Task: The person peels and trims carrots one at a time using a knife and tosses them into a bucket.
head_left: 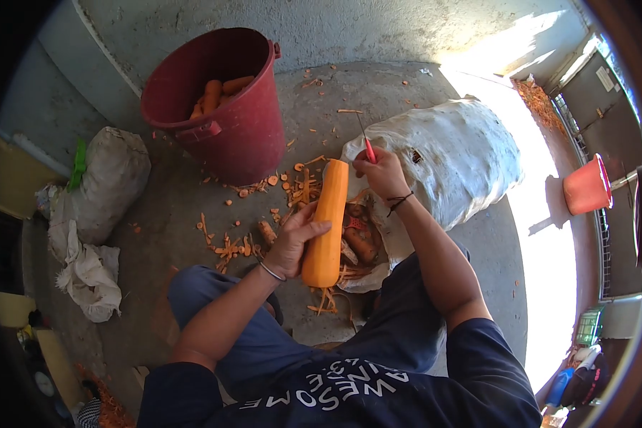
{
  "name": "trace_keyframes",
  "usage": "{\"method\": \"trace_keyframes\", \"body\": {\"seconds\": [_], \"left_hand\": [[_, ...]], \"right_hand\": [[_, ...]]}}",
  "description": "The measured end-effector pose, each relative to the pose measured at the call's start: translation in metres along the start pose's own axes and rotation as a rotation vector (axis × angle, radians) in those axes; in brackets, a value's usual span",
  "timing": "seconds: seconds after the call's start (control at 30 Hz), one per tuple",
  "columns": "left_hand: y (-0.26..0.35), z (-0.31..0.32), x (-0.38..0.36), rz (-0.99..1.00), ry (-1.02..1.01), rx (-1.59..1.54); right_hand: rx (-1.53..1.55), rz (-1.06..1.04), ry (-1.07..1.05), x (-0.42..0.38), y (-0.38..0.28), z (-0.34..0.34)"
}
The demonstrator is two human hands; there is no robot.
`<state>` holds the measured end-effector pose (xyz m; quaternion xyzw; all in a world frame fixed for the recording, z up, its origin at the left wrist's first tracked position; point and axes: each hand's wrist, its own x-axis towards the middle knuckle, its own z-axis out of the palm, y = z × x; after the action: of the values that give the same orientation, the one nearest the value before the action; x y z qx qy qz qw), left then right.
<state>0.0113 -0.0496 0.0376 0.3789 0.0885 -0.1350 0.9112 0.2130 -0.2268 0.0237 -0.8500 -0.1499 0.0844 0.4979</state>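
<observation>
A large, smooth orange carrot [326, 232] stands nearly upright in the middle of the view, its narrow flat-cut end at the top. My left hand [297, 241] is wrapped round its lower left side. To the right of the carrot's top, my right hand [382, 173] is closed on the red handle of a knife [369, 150], whose thin blade points up and away. Below and behind the carrot, unpeeled carrots [360, 245] lie in the open mouth of a large white sack [456, 153].
A dark red bucket [228, 139] holding carrots stands at the upper left. Peelings and cut ends [230, 250] litter the floor. Another full sack [110, 178] and a crumpled white sack [96, 282] are at the left. A smaller red bucket [585, 187] is at the right.
</observation>
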Motion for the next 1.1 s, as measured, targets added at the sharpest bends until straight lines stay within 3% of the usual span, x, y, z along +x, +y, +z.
{"method": "trace_keyframes", "body": {"seconds": [0.07, 0.1, 0.2, 0.27, 0.33, 0.37, 0.43, 0.6, 0.83, 1.1], "left_hand": [[-0.006, -0.005, 0.003, 0.093, 0.065, 0.089], [-0.009, -0.008, 0.005, 0.163, 0.100, 0.162], [-0.015, -0.010, 0.009, 0.314, 0.162, 0.290], [-0.020, -0.017, 0.014, 0.390, 0.183, 0.348], [-0.025, -0.024, 0.018, 0.551, 0.210, 0.657], [-0.027, -0.027, 0.019, 0.551, 0.211, 0.661], [-0.027, -0.024, 0.018, 0.727, 0.260, 1.056], [-0.028, -0.020, 0.019, 0.791, 0.263, 1.159], [-0.030, -0.020, 0.028, 0.825, 0.238, 1.221], [-0.021, -0.016, 0.023, 0.838, 0.163, 1.278]], "right_hand": [[0.604, 0.251, -0.322, -0.010, -0.010, -0.003], [0.749, 0.303, -0.488, -0.013, -0.008, -0.007], [0.867, 0.204, -0.615, -0.039, -0.034, -0.009], [0.833, 0.129, -0.649, -0.047, -0.033, -0.004], [0.821, 0.031, -0.557, -0.057, -0.044, 0.005], [0.862, 0.037, -0.535, -0.059, -0.043, 0.011], [0.834, -0.031, -0.574, -0.058, -0.034, 0.016], [0.717, -0.173, -0.594, -0.063, -0.046, 0.008], [0.744, -0.121, -0.698, -0.061, -0.039, -0.002], [0.761, -0.206, -0.749, -0.064, -0.047, -0.006]]}}
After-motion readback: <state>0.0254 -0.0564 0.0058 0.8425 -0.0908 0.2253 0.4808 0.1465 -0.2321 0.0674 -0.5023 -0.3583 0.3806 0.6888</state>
